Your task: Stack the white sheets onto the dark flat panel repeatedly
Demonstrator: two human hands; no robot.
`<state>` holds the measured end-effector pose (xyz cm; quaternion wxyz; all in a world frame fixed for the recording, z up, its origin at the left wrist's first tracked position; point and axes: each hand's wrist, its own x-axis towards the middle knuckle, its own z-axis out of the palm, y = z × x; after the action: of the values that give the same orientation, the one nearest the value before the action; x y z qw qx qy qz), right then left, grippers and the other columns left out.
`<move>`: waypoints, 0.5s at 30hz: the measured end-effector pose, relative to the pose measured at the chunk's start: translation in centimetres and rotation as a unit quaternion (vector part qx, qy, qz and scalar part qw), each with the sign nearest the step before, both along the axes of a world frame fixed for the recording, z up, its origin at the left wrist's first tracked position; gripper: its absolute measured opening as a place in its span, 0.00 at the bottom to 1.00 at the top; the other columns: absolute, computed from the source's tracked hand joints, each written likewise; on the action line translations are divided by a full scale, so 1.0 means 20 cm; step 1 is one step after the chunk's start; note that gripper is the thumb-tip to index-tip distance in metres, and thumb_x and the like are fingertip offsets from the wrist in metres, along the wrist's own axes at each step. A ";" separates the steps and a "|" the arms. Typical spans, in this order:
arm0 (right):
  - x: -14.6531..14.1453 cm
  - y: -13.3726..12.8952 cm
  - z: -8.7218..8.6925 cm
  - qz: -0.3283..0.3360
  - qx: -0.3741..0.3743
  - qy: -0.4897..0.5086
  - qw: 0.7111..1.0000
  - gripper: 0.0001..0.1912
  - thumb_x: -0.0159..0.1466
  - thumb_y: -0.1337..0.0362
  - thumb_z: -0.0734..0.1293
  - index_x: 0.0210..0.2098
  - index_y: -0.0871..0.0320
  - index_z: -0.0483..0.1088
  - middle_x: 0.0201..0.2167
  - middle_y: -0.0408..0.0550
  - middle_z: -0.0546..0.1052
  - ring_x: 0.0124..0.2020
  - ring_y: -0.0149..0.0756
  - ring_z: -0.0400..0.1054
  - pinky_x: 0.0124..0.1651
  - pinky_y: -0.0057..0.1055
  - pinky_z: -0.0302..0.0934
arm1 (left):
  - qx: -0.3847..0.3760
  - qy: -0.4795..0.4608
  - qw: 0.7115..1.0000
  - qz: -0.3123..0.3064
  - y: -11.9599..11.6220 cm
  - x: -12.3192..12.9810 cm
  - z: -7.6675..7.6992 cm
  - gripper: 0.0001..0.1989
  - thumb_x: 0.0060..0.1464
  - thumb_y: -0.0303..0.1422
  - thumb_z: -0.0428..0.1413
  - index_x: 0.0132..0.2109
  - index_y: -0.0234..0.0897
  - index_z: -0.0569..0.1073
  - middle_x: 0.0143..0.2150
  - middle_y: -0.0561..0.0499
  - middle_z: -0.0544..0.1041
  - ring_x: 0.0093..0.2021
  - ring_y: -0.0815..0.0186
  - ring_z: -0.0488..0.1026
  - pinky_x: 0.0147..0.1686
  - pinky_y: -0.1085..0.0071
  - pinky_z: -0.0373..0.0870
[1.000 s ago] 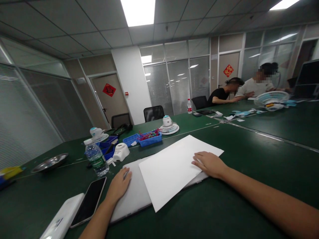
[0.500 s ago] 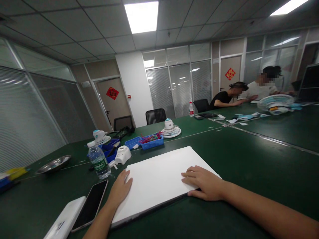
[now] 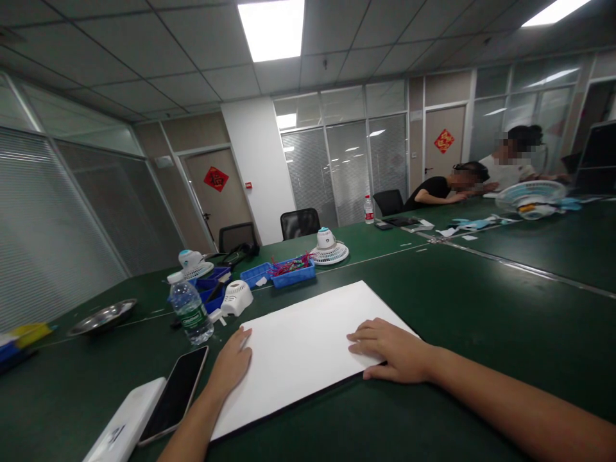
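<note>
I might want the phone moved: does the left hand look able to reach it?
Probably yes: the phone lies beside the left forearm with nothing on top, though the left hand rests against the white sheet.

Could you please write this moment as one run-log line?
left hand: at left edge of white sheet | right hand: on sheet's right part | nearby: phone, water bottle

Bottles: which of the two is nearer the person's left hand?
The green-labelled bottle, just beyond the left hand and the phone. The red-labelled one stands far across the table.
</note>
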<state>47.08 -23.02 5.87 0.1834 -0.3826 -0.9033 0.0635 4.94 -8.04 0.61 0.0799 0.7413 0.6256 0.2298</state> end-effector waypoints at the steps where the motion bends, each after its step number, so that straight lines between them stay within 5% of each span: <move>1: 0.00 0.00 0.00 -0.002 -0.002 0.000 1.000 0.32 0.63 0.43 0.66 0.61 0.51 0.68 0.60 0.52 0.71 0.59 0.49 0.63 0.61 0.49 0.53 | -0.003 0.006 1.000 -0.005 0.00 0.01 0.00 0.27 0.56 0.31 0.47 0.62 0.29 0.70 0.69 0.40 0.63 0.69 0.58 0.60 0.68 0.62 0.51; 7: 0.00 0.02 -0.03 -0.047 0.022 0.001 0.999 0.39 0.58 0.36 0.67 0.61 0.52 0.67 0.60 0.54 0.71 0.60 0.52 0.62 0.61 0.51 0.53 | -0.009 0.125 0.992 0.022 -0.05 0.05 0.03 0.30 0.63 0.45 0.42 0.65 0.34 0.66 0.71 0.35 0.59 0.71 0.47 0.54 0.68 0.46 0.44; 15: -0.04 0.00 -0.04 0.078 0.243 0.012 0.967 0.11 0.66 0.56 0.67 0.42 0.56 0.74 0.42 0.51 0.80 0.46 0.40 0.71 0.48 0.40 0.62 | -0.029 0.114 0.993 -0.012 -0.07 0.04 0.03 0.35 0.63 0.48 0.42 0.67 0.26 0.62 0.71 0.28 0.54 0.72 0.45 0.48 0.67 0.48 0.47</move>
<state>46.28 -23.07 4.98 0.2765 -0.2541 -0.9163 -0.1390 5.83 -9.47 1.20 0.0323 0.7677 0.6278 0.1243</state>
